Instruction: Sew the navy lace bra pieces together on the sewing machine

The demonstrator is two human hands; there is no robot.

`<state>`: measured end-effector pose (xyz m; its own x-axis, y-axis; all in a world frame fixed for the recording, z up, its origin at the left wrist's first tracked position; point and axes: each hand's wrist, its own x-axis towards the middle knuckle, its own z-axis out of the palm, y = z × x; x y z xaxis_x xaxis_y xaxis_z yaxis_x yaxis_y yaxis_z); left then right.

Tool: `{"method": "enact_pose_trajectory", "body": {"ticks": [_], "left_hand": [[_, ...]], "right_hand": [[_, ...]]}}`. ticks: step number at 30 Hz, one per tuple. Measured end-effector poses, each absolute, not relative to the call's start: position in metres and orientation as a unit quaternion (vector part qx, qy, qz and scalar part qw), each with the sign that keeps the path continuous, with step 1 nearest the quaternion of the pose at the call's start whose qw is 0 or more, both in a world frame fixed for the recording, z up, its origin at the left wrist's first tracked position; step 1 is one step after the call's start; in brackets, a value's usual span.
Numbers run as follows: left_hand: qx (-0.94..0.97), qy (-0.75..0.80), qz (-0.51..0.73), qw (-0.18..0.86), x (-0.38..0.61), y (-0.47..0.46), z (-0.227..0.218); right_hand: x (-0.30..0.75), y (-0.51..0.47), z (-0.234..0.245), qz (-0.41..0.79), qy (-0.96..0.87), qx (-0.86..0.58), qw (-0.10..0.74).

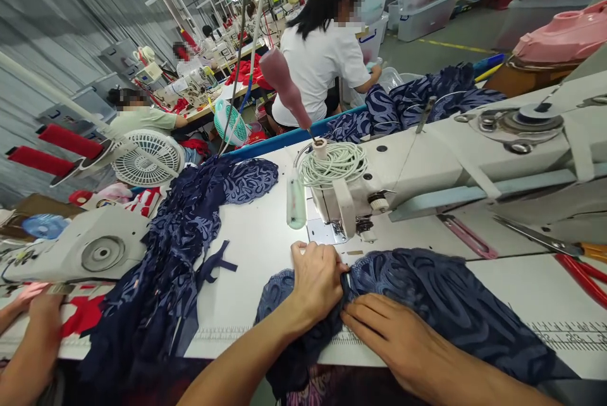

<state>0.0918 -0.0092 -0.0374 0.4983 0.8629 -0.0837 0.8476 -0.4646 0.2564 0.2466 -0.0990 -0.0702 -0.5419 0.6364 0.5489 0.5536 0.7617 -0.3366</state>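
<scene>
Navy lace fabric (427,289) pinched in left hand (318,279), spreading beneath right hand (396,330) (thumb hidden, grip unclear).

Navy swirl-patterned fabric (417,286) | bunched mid-length | lying across white tabletop (246,229)

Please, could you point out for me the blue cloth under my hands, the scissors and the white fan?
Blue cloth (427,292): head view, its patterned right part.
Scissors (559,243): head view, the blades.
White fan (154,145): head view, its grille.
</scene>
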Motion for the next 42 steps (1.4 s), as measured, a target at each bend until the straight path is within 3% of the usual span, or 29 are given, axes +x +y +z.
{"method": "enact_pose_trajectory", "body": {"ticks": [6,15,22,25,28,42], "left_hand": [[0.864,0.476,0.143,0.072,0.084,-0.010,-0.058],[0.845,0.510,0.120,0.101,0.084,0.009,-0.043],[0.842,0.485,0.234,-0.032,0.072,-0.040,-0.026],[0.880,0.401,0.252,-0.019,0.071,-0.082,-0.040],[0.892,0.374,0.250,-0.054,0.073,-0.106,-0.062],[0.872,0.376,0.299,-0.092,0.085,-0.143,-0.095]], "right_hand": [[0.245,-0.100,-0.069,0.051,-0.873,-0.342,0.344],[0.251,-0.105,-0.070,0.073,-0.884,-0.340,0.313],[0.267,-0.097,-0.052,0.117,-0.874,-0.357,0.309],[0.266,-0.076,-0.044,0.108,-0.810,-0.463,0.344],[0.256,-0.049,-0.045,0.127,-0.785,-0.524,0.304],[0.264,-0.025,-0.050,0.211,-0.800,-0.505,0.247]]}}
